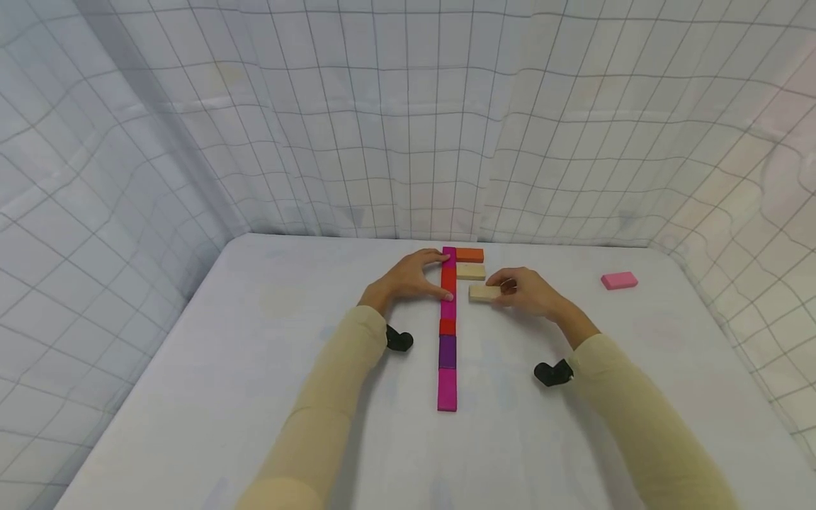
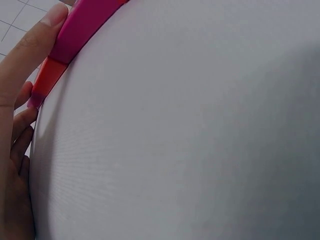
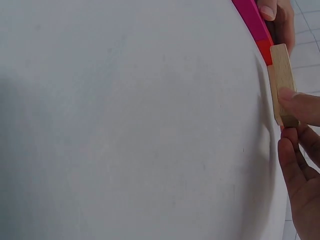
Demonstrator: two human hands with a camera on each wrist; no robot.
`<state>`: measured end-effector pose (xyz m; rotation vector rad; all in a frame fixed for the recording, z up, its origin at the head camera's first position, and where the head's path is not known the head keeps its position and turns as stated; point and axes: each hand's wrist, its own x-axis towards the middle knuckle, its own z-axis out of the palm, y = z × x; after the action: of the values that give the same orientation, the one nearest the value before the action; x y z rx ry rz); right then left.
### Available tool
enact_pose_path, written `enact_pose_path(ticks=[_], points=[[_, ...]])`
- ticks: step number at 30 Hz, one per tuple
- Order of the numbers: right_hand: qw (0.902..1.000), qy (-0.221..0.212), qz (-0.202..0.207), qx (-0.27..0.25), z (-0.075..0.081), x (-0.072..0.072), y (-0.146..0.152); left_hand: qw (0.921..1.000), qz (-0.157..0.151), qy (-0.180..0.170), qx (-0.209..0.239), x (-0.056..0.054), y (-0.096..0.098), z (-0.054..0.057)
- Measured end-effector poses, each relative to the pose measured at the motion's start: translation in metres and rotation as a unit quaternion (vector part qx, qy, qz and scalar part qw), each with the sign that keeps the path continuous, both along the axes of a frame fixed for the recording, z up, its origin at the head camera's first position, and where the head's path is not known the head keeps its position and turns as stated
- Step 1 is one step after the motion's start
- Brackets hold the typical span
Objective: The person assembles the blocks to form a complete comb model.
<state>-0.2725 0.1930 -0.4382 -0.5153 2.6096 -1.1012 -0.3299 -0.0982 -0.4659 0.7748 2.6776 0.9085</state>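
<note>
A row of coloured blocks runs toward me down the table in the head view, with a purple block (image 1: 448,352) and a magenta block (image 1: 448,389) at its near end. My left hand (image 1: 414,276) lies at the row's far part, its spread thumb and fingers touching the blocks there. In the left wrist view the thumb rests on a magenta block (image 2: 82,32) beside a red-orange block (image 2: 49,77). My right hand (image 1: 528,292) pinches a plain wooden block (image 1: 483,293) just right of the row. Another wooden block (image 1: 470,271) and an orange block (image 1: 469,255) lie against the row's right side.
A pink block (image 1: 618,280) lies apart at the right on the white table (image 1: 287,297). White grid-patterned curtains (image 1: 421,127) hang behind and along both sides. Black wrist-camera parts (image 1: 399,340) stick out under the sleeves.
</note>
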Motion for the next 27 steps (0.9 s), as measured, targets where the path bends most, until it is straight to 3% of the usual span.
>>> enact_pose_path(ticks=[27], points=[[0.9997, 0.001, -0.002, 0.024, -0.007, -0.004, -0.025, 1.0, 0.003, -0.002, 0.002, 0.001, 0.0, -0.001]])
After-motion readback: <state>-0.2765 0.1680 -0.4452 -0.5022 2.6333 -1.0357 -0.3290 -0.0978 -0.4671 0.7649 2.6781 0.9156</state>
